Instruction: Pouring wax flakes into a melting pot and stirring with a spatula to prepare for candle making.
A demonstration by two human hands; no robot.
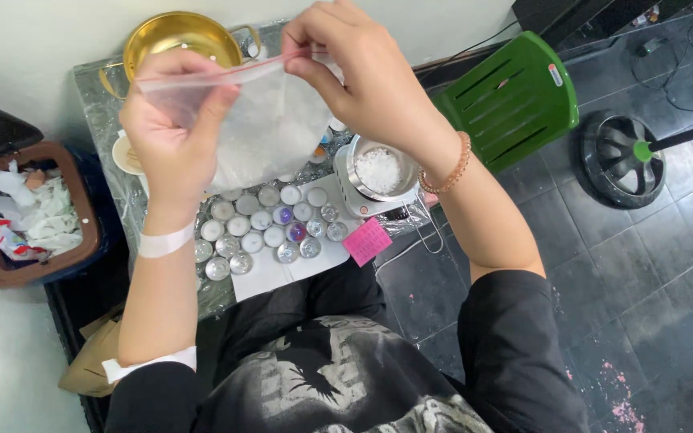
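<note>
From the head camera we see our left hand [172,128] and right hand [370,76] holding a clear plastic zip bag of white flakes [262,128] up over the table [94,96]. The fingers of both hands are pinched tight on the bag's top strip, one at each end. Below the bag lie rows of small round tealight cups [262,224], and just beside them a small metal bowl of white flakes [378,170] sits on a scale. A golden metal pot [174,36] stands behind.
</note>
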